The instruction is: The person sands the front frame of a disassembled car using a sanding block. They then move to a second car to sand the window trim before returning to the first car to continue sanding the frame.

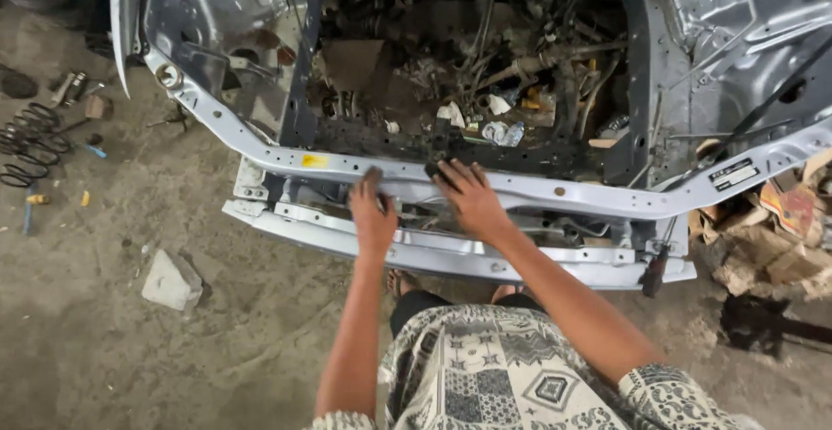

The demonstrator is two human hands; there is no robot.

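I stand at the stripped front of a pale blue car body. My left hand (373, 214) rests palm down on the front frame, its dirty fingers reaching onto the upper crossbar (555, 192). My right hand (469, 196) lies flat on that same crossbar, fingers spread toward the engine bay. Neither hand holds a tool. Below them runs the lower crossbar (451, 255). The engine bay (451, 66) behind is full of hoses, wires and grimy parts.
A black coil spring (30, 140) and small tools lie on the dirt floor at the left. A pale stone block (171, 281) sits near the left. A screwdriver (655, 265) hangs at the frame's right end. Cardboard scraps (771, 248) pile up at the right.
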